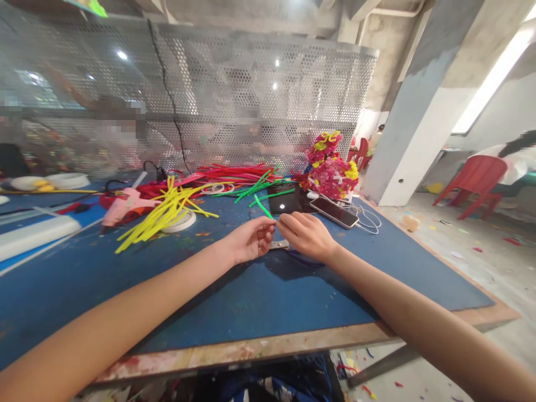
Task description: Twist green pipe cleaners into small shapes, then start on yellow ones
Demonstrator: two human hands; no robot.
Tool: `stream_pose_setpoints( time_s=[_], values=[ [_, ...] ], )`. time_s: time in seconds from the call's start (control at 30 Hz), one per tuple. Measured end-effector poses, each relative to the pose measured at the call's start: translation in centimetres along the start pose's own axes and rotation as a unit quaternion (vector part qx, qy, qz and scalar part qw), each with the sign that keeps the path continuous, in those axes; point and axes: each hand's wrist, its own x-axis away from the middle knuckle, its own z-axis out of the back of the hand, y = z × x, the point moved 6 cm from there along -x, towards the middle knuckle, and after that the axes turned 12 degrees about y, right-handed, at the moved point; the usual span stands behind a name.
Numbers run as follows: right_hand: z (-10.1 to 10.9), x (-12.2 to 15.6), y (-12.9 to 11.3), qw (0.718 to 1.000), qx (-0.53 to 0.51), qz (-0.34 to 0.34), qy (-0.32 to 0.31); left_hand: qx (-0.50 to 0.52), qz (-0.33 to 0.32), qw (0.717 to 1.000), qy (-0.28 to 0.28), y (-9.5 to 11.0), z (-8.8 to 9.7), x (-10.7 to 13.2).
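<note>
My left hand (253,240) and my right hand (307,234) meet above the middle of the table, fingertips almost touching. Between them they pinch a green pipe cleaner (263,207), whose free end sticks up and away from me; the rest is hidden by my fingers. Both hands are closed, thumb against fingers. Under them lies a pair of scissors (280,244), its metal pivot showing and its dark blue handles (307,259) partly covered by my right hand. More green pipe cleaners (262,185) lie just beyond.
Yellow pipe cleaners (159,215) lie over a white ring (181,221), beside a pink glue gun (129,206). Red pipe cleaners (234,173) run along the perforated metal screen (259,84). To the right are a phone (334,213), a white cable (372,219) and a pink fuzzy flower bundle (333,176).
</note>
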Motion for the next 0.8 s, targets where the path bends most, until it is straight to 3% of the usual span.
stream_pose_setpoints(
  time_s=[0.13,0.23,0.33,0.43,0.5,0.63,0.73,0.8],
  values=[
    [-0.3,0.3,0.3,0.999,-0.038,0.012,-0.018,-0.007,-0.012,1.0,-0.016,-0.1,0.0,-0.1],
    [-0.3,0.2,1.2,0.986,-0.148,-0.072,-0.006,-0.013,-0.069,0.997,-0.024,0.3,0.2,-0.4],
    [-0.4,0.2,2.7,0.934,-0.273,-0.228,0.032,-0.064,-0.189,0.979,-0.036,1.4,0.2,-0.5],
    [-0.8,0.5,3.6,0.881,-0.34,-0.328,0.027,-0.163,-0.329,0.929,-0.039,2.5,-0.3,0.1],
    [-1.0,0.8,3.8,0.861,-0.361,-0.359,0.019,-0.179,-0.332,0.925,-0.043,2.3,-0.5,0.2],
    [-1.2,1.1,3.8,0.833,-0.398,-0.385,0.011,-0.136,-0.265,0.953,-0.062,1.2,-0.6,0.1],
    [-1.8,1.4,3.9,0.779,-0.446,-0.442,-0.008,-0.142,-0.305,0.94,-0.049,1.5,-0.4,0.0],
    [-2.4,1.7,3.8,0.727,-0.487,-0.482,-0.043,-0.197,-0.371,0.906,-0.046,2.2,-0.3,0.2]
  ],
)
